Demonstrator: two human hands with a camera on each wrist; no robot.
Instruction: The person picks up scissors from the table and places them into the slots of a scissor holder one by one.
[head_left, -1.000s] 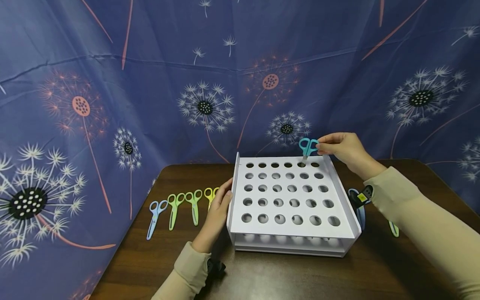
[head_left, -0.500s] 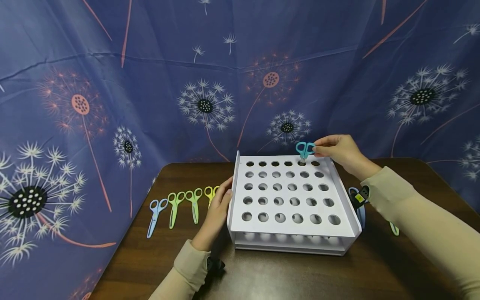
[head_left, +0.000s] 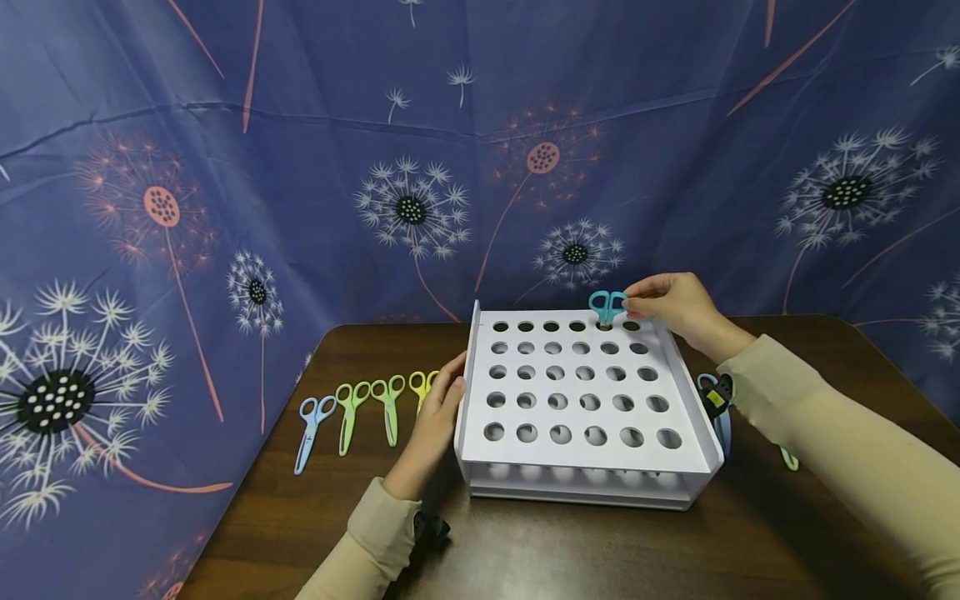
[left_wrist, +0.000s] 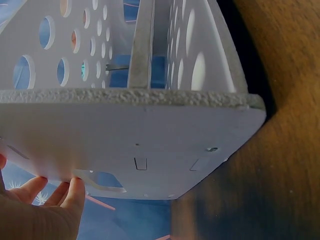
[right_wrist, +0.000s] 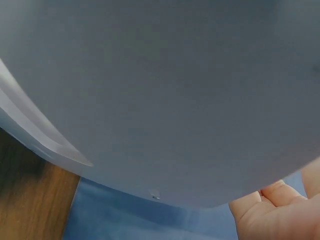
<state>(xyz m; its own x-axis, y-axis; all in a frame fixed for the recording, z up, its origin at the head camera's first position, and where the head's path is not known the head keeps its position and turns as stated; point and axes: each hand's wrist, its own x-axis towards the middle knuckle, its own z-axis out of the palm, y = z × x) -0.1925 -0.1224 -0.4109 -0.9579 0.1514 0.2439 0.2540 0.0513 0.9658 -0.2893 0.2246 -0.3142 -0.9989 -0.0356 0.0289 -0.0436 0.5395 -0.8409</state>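
A white rack (head_left: pixel 562 388) with rows of round holes stands on the table. My right hand (head_left: pixel 675 307) reaches over its back right corner and pinches one handle loop of teal scissors (head_left: pixel 605 305). Those scissors stand handles up, blades down in a back-row hole. Below the holed panel, the left wrist view shows a metal blade (left_wrist: pixel 118 67). My left hand (head_left: pixel 435 412) rests its fingertips (left_wrist: pixel 76 186) against the rack's outer left side. In the right wrist view the rack's right wall (right_wrist: pixel 165 100) hides the scissors.
Left of the rack lie light blue scissors (head_left: pixel 308 433), two green pairs (head_left: pixel 347 419) and yellow-handled scissors (head_left: pixel 420 387), partly hidden by my left hand. Blue scissors (head_left: pixel 722 429) and a green tip (head_left: pixel 789 458) show under my right arm. A patterned blue cloth (head_left: pixel 480 167) hangs behind the table.
My right hand has moved slightly down and left with the teal scissors, and their blades have sunk deeper into the back-row hole. My left hand has stayed on the rack's side.
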